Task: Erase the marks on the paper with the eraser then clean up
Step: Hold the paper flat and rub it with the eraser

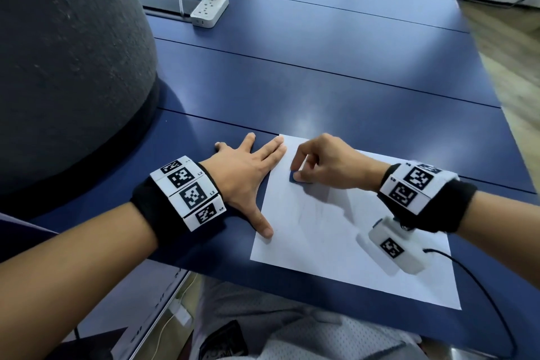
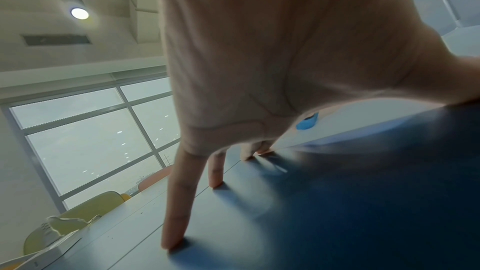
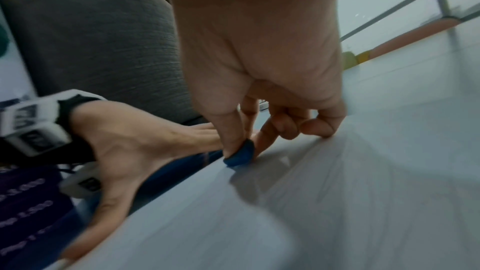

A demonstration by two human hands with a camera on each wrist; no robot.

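A white sheet of paper (image 1: 344, 231) lies on the blue table near its front edge, with faint pencil marks around its middle. My right hand (image 1: 298, 172) pinches a small blue eraser (image 1: 293, 177) between thumb and fingers and presses it onto the paper's upper left part. The right wrist view shows the eraser (image 3: 240, 156) touching the paper (image 3: 337, 202) under the fingertips. My left hand (image 1: 248, 181) lies flat and spread at the paper's left edge, thumb and two fingertips on the sheet. In the left wrist view the eraser (image 2: 306, 123) shows as a blue spot beyond the palm.
A tall grey padded column (image 1: 67, 67) stands on the table at the left, close to my left hand. A white power strip (image 1: 209, 10) with a plugged cable lies at the back. The table's front edge (image 1: 222, 275) runs just below the paper, with my lap beneath it.
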